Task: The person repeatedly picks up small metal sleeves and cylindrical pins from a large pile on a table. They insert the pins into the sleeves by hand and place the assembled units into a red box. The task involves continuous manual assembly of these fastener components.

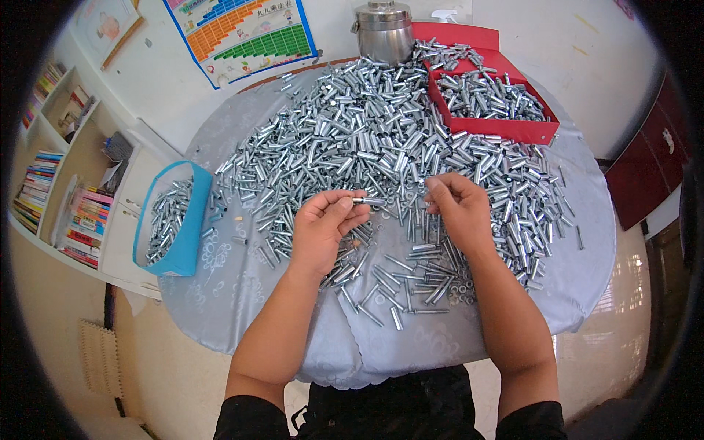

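Observation:
A big heap of small shiny metal tubes and bolts (367, 139) covers a round table with a pale grey cloth (242, 293). My left hand (323, 231) pinches one small metal tube (367, 200) between thumb and fingers, its tip pointing right. My right hand (458, 209) hovers over the heap just right of that tube, fingers curled; I cannot make out anything in it. Loose tubes and bolts (411, 282) lie between my forearms.
A blue box (192, 213) with several metal pieces sits at the table's left edge. A red box (513, 128) of tubes stands at the back right, a steel pot (383, 33) behind the heap. Bookshelves (66, 176) stand on the left, posters hang on the wall.

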Available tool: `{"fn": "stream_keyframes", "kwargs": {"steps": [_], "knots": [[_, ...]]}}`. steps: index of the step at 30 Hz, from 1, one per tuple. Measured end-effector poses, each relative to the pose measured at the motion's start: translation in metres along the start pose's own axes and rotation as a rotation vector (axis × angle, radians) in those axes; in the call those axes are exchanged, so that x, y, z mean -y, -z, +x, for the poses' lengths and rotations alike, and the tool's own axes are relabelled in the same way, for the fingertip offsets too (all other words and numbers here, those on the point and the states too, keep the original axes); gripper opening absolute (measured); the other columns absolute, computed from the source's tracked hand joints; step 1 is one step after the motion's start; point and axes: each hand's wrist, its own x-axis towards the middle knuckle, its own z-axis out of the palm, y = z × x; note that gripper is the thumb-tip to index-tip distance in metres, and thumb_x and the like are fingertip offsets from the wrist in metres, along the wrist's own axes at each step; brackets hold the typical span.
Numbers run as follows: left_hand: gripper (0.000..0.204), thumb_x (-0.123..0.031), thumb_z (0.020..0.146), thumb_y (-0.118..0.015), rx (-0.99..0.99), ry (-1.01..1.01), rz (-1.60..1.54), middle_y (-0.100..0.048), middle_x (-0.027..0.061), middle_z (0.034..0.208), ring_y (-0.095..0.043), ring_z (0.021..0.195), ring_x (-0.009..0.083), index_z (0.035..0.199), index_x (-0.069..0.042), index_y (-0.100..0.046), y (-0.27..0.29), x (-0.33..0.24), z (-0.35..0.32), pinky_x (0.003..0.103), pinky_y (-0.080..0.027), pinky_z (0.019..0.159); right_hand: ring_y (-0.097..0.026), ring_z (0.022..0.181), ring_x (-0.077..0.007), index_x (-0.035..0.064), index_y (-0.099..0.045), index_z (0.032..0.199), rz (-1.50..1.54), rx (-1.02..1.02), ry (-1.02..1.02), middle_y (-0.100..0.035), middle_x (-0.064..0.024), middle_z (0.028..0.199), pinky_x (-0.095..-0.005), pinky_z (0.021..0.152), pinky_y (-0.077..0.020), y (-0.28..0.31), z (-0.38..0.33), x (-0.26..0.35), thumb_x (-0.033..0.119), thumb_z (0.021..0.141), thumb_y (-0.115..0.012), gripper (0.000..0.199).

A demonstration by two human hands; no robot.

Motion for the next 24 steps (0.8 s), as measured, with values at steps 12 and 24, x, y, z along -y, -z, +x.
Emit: {"fn": "stream_keyframes", "kwargs": {"steps": [12,24], "knots": [[0.018,-0.005,0.094,-0.053,0.163,0.152,-0.368,-0.062,0.0193,0.116,-0.066,0.097,0.0234,0.109,0.002,-0.059,-0.003,0.006,-0.003,0.038,-0.055,0.089,-0.060,0.078,-0.0088,-0.0013,-0.068,0.102,-0.010,0.271,-0.011,-0.068,-0.0039,0.088,-0.0233,0.070,-0.0487,-0.012,-0.012,0.008,0.005,0.083,-0.070,0.020],[0.023,-0.005,0.094,-0.054,0.150,0.185,-0.132,-0.067,0.0162,0.105,-0.069,0.089,0.0222,0.115,0.002,-0.058,-0.007,0.008,-0.006,0.035,-0.058,0.080,-0.058,0.075,-0.0071,-0.0005,-0.068,0.098,0.076,0.198,-0.054,-0.067,-0.0024,0.086,-0.0231,0.068,-0.0468,-0.010,-0.011,0.014,0.003,0.083,-0.070,0.016]]}}
